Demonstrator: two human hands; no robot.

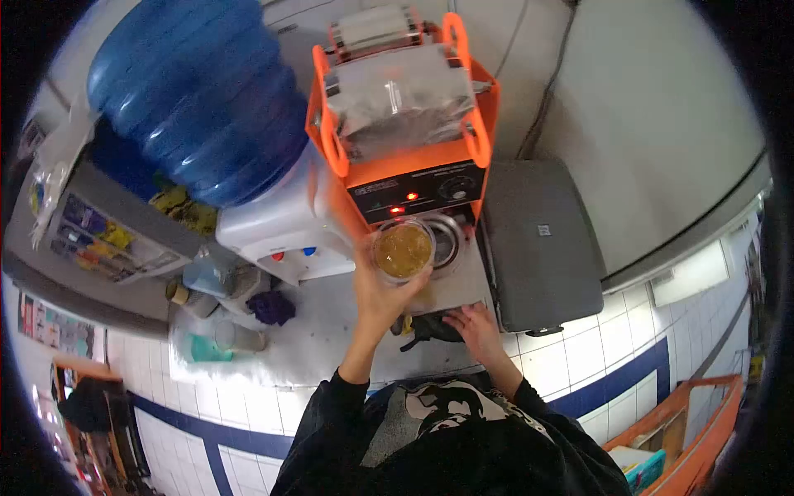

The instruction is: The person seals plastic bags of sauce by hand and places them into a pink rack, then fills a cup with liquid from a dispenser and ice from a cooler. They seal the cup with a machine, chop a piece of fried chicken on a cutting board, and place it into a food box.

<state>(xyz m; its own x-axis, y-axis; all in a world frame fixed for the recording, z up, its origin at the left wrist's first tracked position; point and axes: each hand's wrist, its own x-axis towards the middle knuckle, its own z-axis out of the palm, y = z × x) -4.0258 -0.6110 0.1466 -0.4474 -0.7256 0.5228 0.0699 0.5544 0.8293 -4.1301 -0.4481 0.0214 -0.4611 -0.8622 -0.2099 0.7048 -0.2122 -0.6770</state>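
I'm looking at a pale wall across the top of the frame, and there's a dark cable running down it, right of centre. Over at upper right, a broad grey-green panel fills my view. White tiling spreads across the bottom, crossed by a dark blue band on both sides; I can't make out where floor meets wall. Lower right, I've got orange-framed furniture; lower left, a brown wooden unit, rather blurred. A poster shows at far left, and bright light washes the tiles at left.
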